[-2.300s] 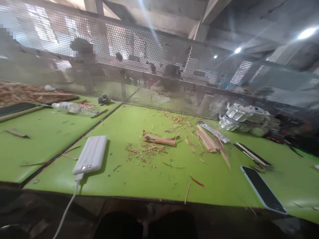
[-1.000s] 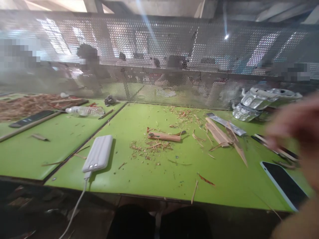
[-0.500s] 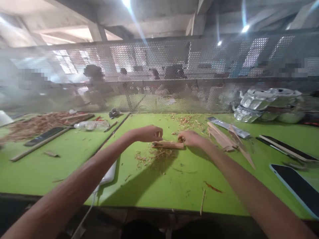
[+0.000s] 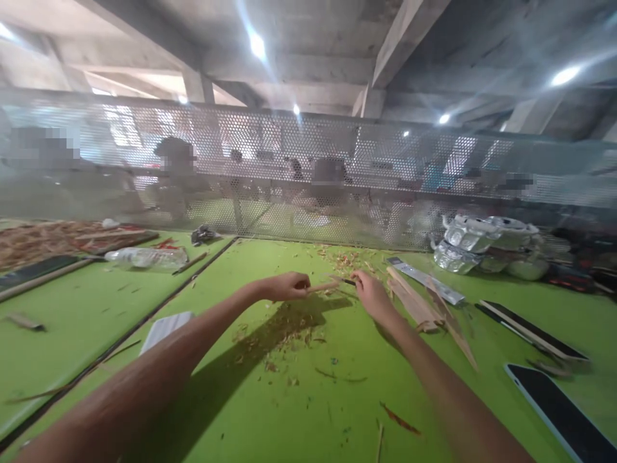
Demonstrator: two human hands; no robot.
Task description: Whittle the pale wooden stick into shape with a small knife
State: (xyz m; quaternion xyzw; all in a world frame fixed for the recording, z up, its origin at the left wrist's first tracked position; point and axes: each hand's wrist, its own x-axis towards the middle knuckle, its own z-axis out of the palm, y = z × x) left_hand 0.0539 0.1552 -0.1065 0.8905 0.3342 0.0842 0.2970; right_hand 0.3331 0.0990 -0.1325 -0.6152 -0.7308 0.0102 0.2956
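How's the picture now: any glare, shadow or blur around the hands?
Head view: ceiling lights flare into streaks; head view: a shadow beside the left arm darkens some wood shavings; head view: the perforated screen looks hazy; head view: detail is soft around the left hand and right hand, leaving the thin dark item unidentifiable.

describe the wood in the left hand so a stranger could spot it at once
On the green table, look to the middle, where shavings are scattered. There the left hand holds a slim, pale wooden piece whose free end points toward the right hand. The flat wooden slats to its right lie on the table; this one is held.
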